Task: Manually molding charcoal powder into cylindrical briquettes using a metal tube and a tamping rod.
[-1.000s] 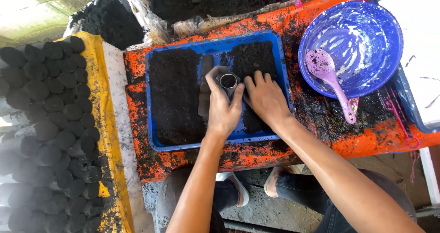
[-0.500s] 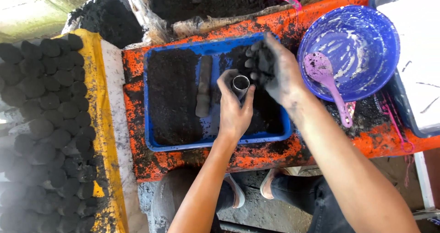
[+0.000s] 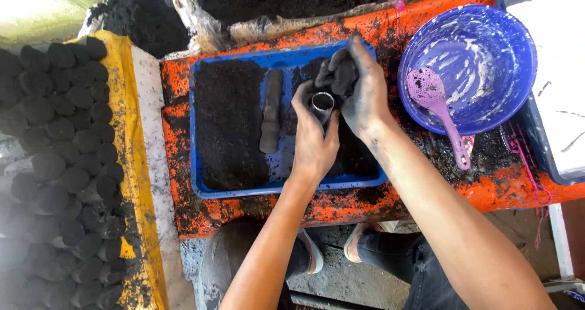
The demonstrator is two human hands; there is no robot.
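Metal tube mould [image 3: 322, 103], centre frame, upright over blue tray [image 3: 286, 189]: left hand [image 3: 314, 142] wrapped around it. Right hand [image 3: 359, 90] cupped, clutching a black charcoal clump [image 3: 339, 73] just above the mouth. Best kept level, filled centrally. Dark pestle [image 3: 270, 111] beside; blue bowl [image 3: 518, 72] upper right; briquettes [image 3: 61, 157] left.

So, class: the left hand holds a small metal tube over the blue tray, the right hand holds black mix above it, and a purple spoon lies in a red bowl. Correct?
Not quite. The head view shows the purple spoon lying in a blue bowl, not a red one. The rest stands.
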